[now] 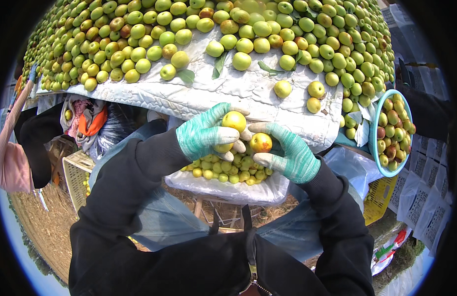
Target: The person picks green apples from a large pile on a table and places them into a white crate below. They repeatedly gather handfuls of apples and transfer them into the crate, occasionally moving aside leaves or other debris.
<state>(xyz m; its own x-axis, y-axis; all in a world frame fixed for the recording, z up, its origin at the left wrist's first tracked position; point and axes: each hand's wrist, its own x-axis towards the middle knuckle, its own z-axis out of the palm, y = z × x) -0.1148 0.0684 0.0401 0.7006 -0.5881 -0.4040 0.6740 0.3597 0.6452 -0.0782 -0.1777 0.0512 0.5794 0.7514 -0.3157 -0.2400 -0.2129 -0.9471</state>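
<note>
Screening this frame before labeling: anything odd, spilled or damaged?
Minor: the held fruit in the right hand is mottled reddish-brown, possibly blemished. Loose green leaves lie on the white quilted cover, stray among scattered fruit.

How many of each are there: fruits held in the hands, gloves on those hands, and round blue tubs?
Fruits held: 3
Green-and-white gloves on the hands: 2
Round blue tub: 1
Total: 6

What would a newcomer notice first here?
Probably the huge heap of greenish fruit across the top. Near the centre, the teal-gloved left hand holds yellow fruit and the right hand a reddish piece. At the right, a blue basket holds redder fruit.
</note>
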